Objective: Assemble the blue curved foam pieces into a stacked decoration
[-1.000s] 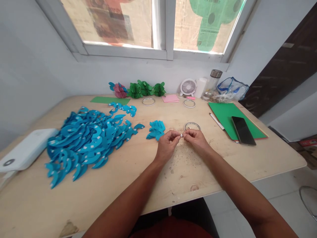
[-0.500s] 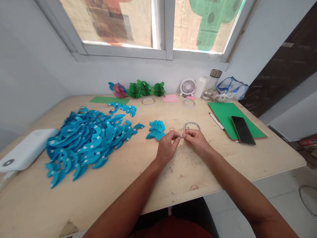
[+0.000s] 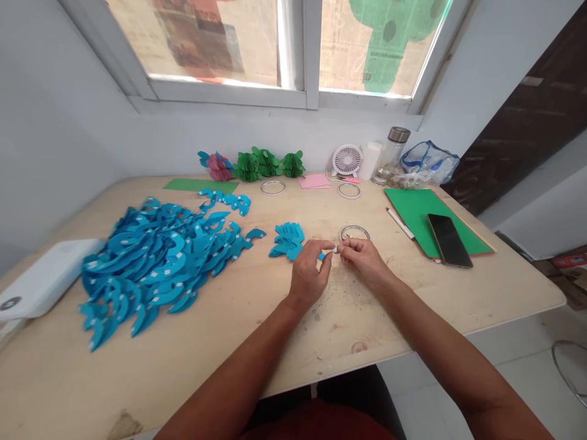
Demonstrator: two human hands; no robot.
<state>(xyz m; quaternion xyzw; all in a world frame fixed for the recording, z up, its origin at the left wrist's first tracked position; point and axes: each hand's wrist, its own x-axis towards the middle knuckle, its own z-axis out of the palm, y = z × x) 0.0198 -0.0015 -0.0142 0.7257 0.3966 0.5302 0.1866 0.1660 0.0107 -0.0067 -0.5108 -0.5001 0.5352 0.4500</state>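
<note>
In the head view both my hands meet above the table, fingertips almost touching. My left hand (image 3: 310, 270) is closed in a pinch on a blue paper piece (image 3: 321, 256), mostly hidden by the fingers. A small white bit of tape (image 3: 334, 249) shows between the two hands. My right hand (image 3: 364, 260) is closed too, thumb and forefinger pinching at that white bit. Just left of my left hand lies a fanned cluster of folded blue paper (image 3: 287, 239). A tape roll (image 3: 354, 233) lies flat behind my right hand.
A large heap of blue paper pieces with white squares (image 3: 156, 263) covers the left, beside a white device (image 3: 50, 278). Green paper (image 3: 408, 214), a phone (image 3: 449, 240) and a pen (image 3: 400, 223) lie right. Paper flowers (image 3: 267, 163), a fan (image 3: 347, 161) and a bottle (image 3: 395, 153) line the back.
The white bit between my fingertips shows more clearly now, and a blue edge appears inside my left hand's grip. My hands have stayed nearly in place.
</note>
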